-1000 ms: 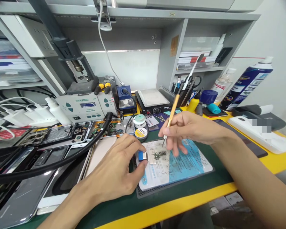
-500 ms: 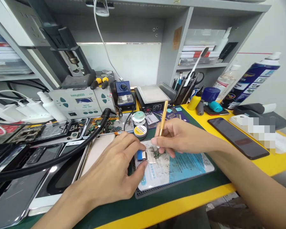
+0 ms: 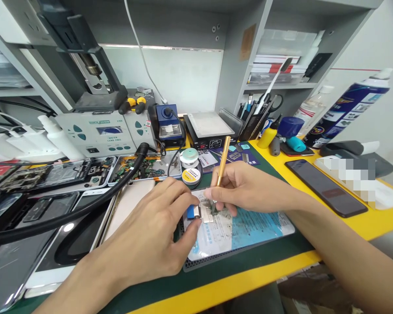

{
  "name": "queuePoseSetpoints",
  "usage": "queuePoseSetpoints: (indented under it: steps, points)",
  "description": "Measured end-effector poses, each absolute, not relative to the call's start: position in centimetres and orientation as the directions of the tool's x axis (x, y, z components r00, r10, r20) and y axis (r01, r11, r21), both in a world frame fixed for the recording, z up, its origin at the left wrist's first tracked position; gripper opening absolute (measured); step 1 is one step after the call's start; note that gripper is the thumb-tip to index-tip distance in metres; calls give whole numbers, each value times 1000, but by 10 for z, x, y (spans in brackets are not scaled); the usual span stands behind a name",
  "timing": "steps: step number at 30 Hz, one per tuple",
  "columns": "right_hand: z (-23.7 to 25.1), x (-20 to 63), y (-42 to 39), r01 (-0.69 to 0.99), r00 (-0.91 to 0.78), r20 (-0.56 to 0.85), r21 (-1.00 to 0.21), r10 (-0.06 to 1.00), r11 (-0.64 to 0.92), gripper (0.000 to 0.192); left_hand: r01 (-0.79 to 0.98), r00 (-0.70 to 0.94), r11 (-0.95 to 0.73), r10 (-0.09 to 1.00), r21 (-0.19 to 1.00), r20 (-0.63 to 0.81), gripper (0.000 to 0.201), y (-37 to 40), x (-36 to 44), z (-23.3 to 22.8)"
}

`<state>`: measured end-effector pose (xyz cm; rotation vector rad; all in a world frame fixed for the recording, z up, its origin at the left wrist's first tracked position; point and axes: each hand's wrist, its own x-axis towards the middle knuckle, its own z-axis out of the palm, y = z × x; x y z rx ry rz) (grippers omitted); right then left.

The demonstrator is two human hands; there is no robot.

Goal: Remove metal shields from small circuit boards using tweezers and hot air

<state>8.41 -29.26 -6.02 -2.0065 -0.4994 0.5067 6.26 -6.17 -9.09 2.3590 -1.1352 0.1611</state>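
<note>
My left hand (image 3: 157,231) is closed, with thumb and fingertips pinching the ends of a small blue-and-silver block (image 3: 194,212), perhaps part of a holder. Between the fingers of my right hand (image 3: 234,187) is a slim gold pen-like tool (image 3: 224,159), held like a pencil and tilted up. Its tip is hidden behind my fingers. Below it, a small dark green circuit board (image 3: 212,208) sits beside a silvery metal plate (image 3: 207,216), close to the block. All this rests on a smudged white-and-blue printed sheet (image 3: 249,235).
A thick black hose (image 3: 118,192) crosses opened phones and a white phone (image 3: 94,222) on the left. Solder and paste tins (image 3: 190,175) stand behind my hands. To the right lie a black phone (image 3: 325,187) and several bottles; a hot plate (image 3: 211,128) is at the back.
The view has shifted slightly. My right hand and the gold tool have moved a little left and down toward the block; my left hand keeps its pinch.
</note>
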Motion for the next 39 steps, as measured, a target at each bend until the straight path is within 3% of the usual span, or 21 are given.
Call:
queuePoseSetpoints:
  steps: [39]
  points:
    - [-61, 86, -295, 137, 834, -132, -891, 536, -432, 18, -763, 640, -524, -697, 378, 324, 9, -63, 63, -92]
